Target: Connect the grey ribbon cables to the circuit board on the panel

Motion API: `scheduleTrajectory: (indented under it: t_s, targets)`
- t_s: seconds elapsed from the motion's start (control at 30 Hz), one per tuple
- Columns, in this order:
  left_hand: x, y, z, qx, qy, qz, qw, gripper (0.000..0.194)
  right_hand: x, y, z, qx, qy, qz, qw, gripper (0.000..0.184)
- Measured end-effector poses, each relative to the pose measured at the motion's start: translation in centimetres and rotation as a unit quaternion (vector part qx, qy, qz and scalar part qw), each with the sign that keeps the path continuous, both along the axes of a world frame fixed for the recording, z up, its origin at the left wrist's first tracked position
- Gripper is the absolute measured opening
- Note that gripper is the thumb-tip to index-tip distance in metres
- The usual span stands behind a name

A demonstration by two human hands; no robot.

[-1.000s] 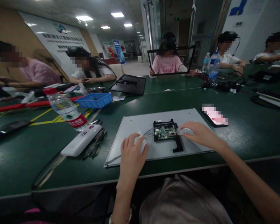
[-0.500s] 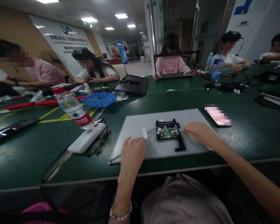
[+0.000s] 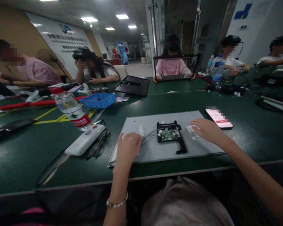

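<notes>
A flat grey panel (image 3: 153, 153) lies on the table before me. On it sits a black bracket (image 3: 182, 146) with a green circuit board (image 3: 168, 135) in it. Grey cables (image 3: 150, 135) run left from the board to the fingers of my left hand (image 3: 129, 145), which are curled down over the panel's left part; their tips are hidden. A white strip (image 3: 141, 130) sticks up just beyond them. My right hand (image 3: 204, 128) is over the panel's right part, fingers bent together beside white printed labels (image 3: 196, 137). What its fingertips hold, if anything, is unclear.
A phone (image 3: 219, 118) lies right of the panel. To the left are a white power bank (image 3: 85, 140), glasses (image 3: 97, 146), a water bottle (image 3: 72, 108) and a blue tray (image 3: 99, 101). Several people sit around the table (image 3: 257, 135); one opposite holds a black frame (image 3: 174, 79).
My left hand has shifted left, and the cables now reach its fingertips. My right hand has moved right, away from the bracket, and the printed labels now show.
</notes>
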State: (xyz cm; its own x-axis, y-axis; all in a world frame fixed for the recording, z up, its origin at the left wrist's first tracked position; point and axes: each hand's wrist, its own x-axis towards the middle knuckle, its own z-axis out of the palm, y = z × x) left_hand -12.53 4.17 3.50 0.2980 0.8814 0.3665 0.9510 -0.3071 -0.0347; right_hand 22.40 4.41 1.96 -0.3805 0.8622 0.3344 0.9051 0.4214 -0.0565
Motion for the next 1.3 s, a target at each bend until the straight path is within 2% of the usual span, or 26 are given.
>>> scheduleTrajectory:
  t_s: [0.1,0.2,0.37,0.53,0.67,0.8,0.93,1.03,1.13,1.3]
  targets:
    - [0.0,-0.2,-0.3,0.023,-0.033,0.016,0.999,0.031,-2.3,1.6,1.3,-0.008,0.033,0.028,0.999,0.031]
    - [0.1,-0.2,-0.3,0.027,-0.052,0.017,0.998,0.032,-5.2,3.9,1.8,-0.024,0.052,0.066,0.996,0.030]
    - [0.3,-0.3,-0.3,0.018,-0.060,0.006,0.998,0.030,-8.7,7.4,1.2,-0.063,0.075,0.114,0.989,0.029]
    - [0.5,-0.5,-0.2,0.001,-0.053,-0.009,0.999,0.030,-9.9,8.6,0.8,-0.087,0.071,0.117,0.987,0.021]
    - [0.5,-0.5,-0.1,0.000,-0.050,-0.012,0.999,0.029,-8.7,8.1,1.7,-0.061,0.052,0.087,0.993,0.019]
    - [0.4,-0.6,0.0,0.010,-0.058,-0.011,0.998,0.028,-5.3,6.9,2.5,-0.017,0.001,0.037,0.999,0.021]
    - [2.6,-1.2,0.2,0.020,-0.084,-0.022,0.996,0.026,-1.3,6.0,1.1,-0.014,-0.015,0.014,1.000,0.022]
    - [5.8,-1.9,-0.1,0.001,-0.114,-0.061,0.992,0.029,0.6,5.8,-0.5,-0.057,0.025,0.033,0.998,0.023]
    - [8.6,-2.4,-1.0,-0.025,-0.118,-0.114,0.986,0.038,1.8,5.6,-1.1,-0.062,0.094,0.038,0.993,0.028]
    - [9.3,-2.5,-2.6,-0.067,-0.082,-0.120,0.987,0.046,3.2,5.3,-0.6,-0.046,0.164,-0.004,0.985,0.025]
